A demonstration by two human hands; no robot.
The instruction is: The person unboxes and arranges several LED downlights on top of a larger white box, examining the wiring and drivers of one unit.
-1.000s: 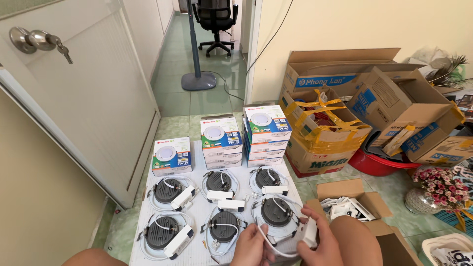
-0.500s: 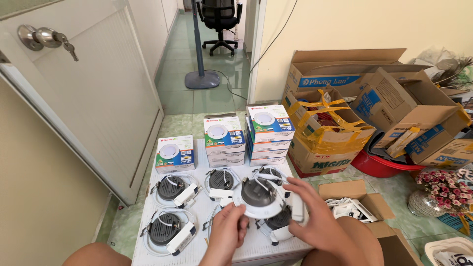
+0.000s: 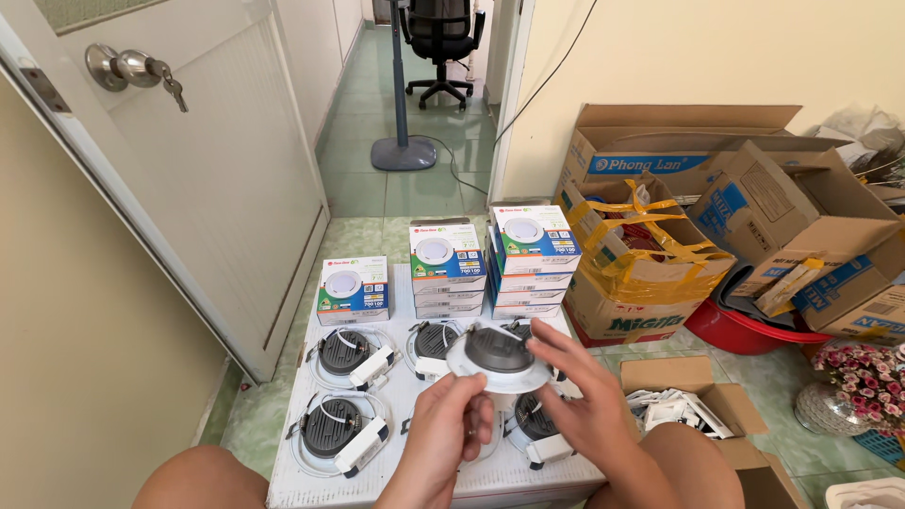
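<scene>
I hold a round recessed light fitting (image 3: 500, 358), white rim with a dark grey back, lifted above a white foam board (image 3: 311, 471). My left hand (image 3: 448, 429) grips its near rim from below. My right hand (image 3: 580, 401) touches its right side, fingers spread toward the rim. Several more of the same fittings lie on the board, such as one at the left front (image 3: 335, 429) and one at the left back (image 3: 347, 355), each with a small white driver box. Another fitting (image 3: 537, 429) lies partly hidden under my right hand.
Stacks of small light boxes (image 3: 533, 254) stand at the board's far edge. Cardboard cartons (image 3: 679, 236) and a red tub (image 3: 745, 330) crowd the right. A small open carton (image 3: 688, 410) sits by my right knee. A white door (image 3: 217, 179) stands open left; a fan stand (image 3: 403, 151) beyond.
The fitting has come up off the board's front right and toward the middle, held higher. My right hand moved from its top to its right side; the camera tilted slightly.
</scene>
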